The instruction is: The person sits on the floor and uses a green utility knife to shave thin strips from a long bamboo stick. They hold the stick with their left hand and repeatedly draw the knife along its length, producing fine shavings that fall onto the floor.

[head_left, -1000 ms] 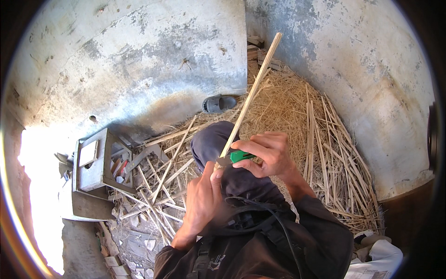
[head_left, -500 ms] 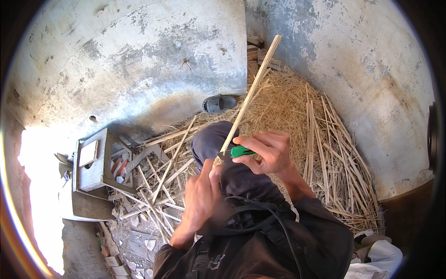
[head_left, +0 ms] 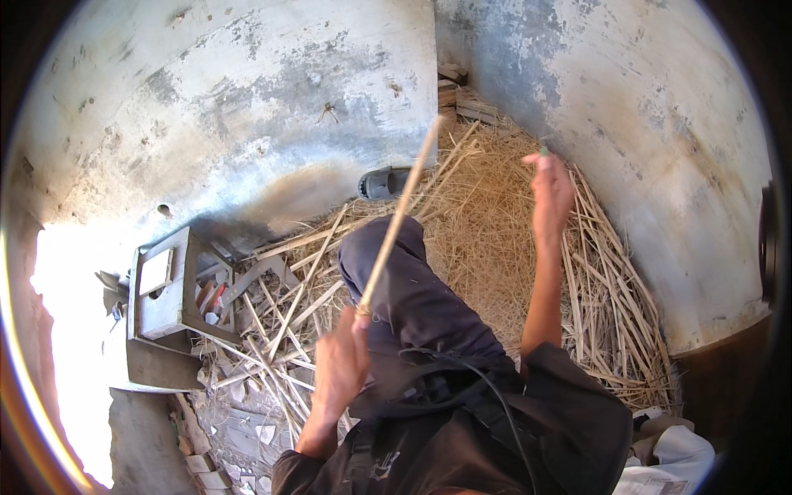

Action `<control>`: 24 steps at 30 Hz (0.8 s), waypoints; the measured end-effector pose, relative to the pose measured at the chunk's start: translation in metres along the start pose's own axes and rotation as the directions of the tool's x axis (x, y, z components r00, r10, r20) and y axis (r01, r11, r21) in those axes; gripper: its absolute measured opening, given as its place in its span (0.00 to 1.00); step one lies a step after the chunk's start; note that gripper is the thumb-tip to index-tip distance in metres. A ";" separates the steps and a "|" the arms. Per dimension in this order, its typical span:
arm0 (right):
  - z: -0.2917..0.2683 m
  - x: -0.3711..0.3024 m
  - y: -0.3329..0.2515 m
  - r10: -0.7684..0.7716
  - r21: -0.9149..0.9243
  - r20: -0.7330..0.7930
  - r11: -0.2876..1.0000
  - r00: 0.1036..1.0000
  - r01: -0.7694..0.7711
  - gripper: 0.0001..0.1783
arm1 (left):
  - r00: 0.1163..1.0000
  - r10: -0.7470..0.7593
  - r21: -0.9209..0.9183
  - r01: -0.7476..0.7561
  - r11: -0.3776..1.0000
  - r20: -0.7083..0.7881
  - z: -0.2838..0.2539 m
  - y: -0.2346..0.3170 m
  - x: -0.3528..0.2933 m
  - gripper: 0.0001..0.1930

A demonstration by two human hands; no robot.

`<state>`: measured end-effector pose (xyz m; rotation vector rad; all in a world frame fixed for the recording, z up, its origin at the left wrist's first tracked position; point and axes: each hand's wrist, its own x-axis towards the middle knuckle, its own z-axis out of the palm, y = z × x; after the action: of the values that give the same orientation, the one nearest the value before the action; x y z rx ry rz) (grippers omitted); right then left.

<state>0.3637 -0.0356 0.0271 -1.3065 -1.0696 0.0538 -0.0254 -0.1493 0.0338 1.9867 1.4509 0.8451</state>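
My left hand point(head_left: 340, 363) is closed around the lower end of a pale, thin strip of wood point(head_left: 402, 206). The strip slants up and to the right, in front of my bent knee in dark trousers point(head_left: 417, 289). My right hand point(head_left: 551, 194) is stretched out far to the right, over the heap of straw-like shavings point(head_left: 483, 231), apart from the strip. Its fingers are curled, and only a small green bit of the utility knife point(head_left: 544, 151) shows at the fingertips; its blade cannot be made out.
Split wood strips point(head_left: 606, 305) lie piled along the right wall, and more are strewn at left. A wooden box point(head_left: 161, 301) with small items inside stands there. A grey slip-on shoe point(head_left: 377, 185) sits by the far wall. White cloth point(head_left: 685, 454) lies at lower right.
My right hand has swung away from the strip, up and to the right, with the green knife. The strip's upper end has tipped lower and left; my left hand has shifted slightly down and left.
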 end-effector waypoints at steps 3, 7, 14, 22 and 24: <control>0.033 -0.041 -0.009 -0.239 0.055 0.154 0.971 0.959 0.233 0.25 | 0.998 -0.048 -0.030 0.047 0.998 -0.044 -0.007 0.008 0.008 0.16; 0.047 -0.080 -0.051 -0.423 0.196 0.392 0.906 0.817 0.375 0.17 | 0.999 0.009 -0.023 -0.010 1.000 -0.040 -0.007 0.020 0.010 0.16; 0.048 -0.096 -0.102 -0.633 0.314 0.455 0.773 0.627 0.552 0.20 | 0.993 0.112 -0.064 -0.114 0.991 -0.026 -0.002 0.036 0.018 0.14; 0.045 -0.095 -0.104 -0.632 0.334 0.421 0.775 0.651 0.537 0.21 | 0.985 0.166 0.025 -0.165 0.986 -0.047 -0.004 0.046 0.019 0.13; 0.044 -0.093 -0.103 -0.641 0.338 0.426 0.768 0.639 0.545 0.20 | 0.983 0.175 0.043 -0.173 0.984 -0.054 -0.002 0.046 0.019 0.13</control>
<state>0.2304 -0.0907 0.0478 -0.7151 -1.8938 0.0022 0.0056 -0.1442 0.0720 2.1587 1.3477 0.9627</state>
